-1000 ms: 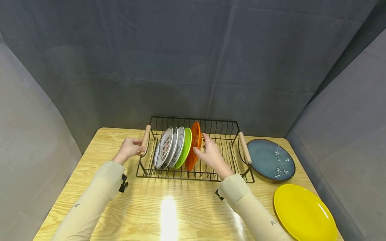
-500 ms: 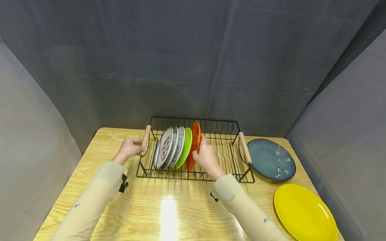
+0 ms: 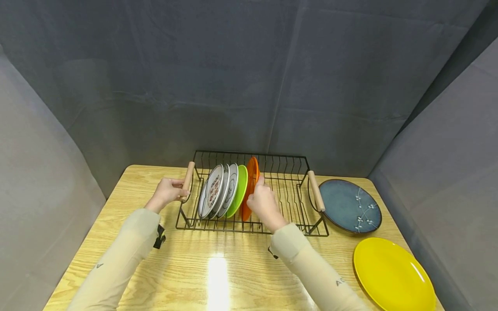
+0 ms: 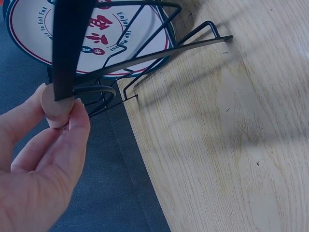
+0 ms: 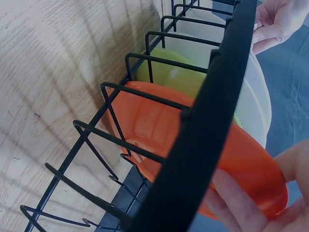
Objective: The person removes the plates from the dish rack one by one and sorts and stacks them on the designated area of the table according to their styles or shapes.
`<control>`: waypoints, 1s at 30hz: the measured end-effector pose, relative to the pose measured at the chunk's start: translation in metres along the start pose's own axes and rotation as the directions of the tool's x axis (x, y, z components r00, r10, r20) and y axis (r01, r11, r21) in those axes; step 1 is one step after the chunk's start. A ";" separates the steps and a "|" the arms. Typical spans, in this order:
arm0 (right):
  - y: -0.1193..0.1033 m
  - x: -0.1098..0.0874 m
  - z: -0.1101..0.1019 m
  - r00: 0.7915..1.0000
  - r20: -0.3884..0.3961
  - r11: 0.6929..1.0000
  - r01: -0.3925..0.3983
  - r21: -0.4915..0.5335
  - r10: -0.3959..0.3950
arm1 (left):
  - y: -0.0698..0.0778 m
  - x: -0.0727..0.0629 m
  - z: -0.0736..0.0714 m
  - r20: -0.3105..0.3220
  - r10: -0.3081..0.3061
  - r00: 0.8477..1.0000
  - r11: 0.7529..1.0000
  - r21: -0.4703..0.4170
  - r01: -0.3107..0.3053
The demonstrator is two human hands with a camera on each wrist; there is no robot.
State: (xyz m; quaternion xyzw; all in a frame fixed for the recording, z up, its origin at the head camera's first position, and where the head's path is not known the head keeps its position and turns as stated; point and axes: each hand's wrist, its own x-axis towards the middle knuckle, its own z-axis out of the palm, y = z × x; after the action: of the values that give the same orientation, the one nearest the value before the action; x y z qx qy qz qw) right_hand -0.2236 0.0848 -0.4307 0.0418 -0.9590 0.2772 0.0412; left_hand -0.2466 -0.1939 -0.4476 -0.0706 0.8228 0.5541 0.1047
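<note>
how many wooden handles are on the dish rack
2: the left handle, gripped by the left hand, and the right handle, near the blue plate. No other handle shows in any view.

Head view: from above, facing forward and down, far enough back to frame the whole wire rack (image 3: 253,232) at centre. Left wrist view: close, past the left hand (image 4: 46,164) at lower left, toward the rack's end. Right wrist view: close on the orange plate (image 5: 154,123); the left hand recurs at upper right.
</note>
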 end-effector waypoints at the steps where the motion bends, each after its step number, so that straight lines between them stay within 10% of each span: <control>1: 0.000 0.000 0.000 1.000 -0.005 1.000 0.000 -0.007 -0.001 | 0.000 0.000 0.000 0.000 0.000 1.000 1.000 -0.001 0.000; 30: -0.006 0.008 -0.024 0.996 -0.075 0.997 0.037 -0.063 -0.042 | 0.002 -0.003 0.000 0.000 -0.012 1.000 1.000 0.008 0.012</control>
State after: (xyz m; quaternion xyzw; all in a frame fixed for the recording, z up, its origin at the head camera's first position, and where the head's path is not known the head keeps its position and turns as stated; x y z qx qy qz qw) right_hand -0.2298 0.0916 -0.4064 0.0488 -0.9638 0.2480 0.0843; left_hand -0.2442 -0.1932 -0.4454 -0.0752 0.8245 0.5503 0.1082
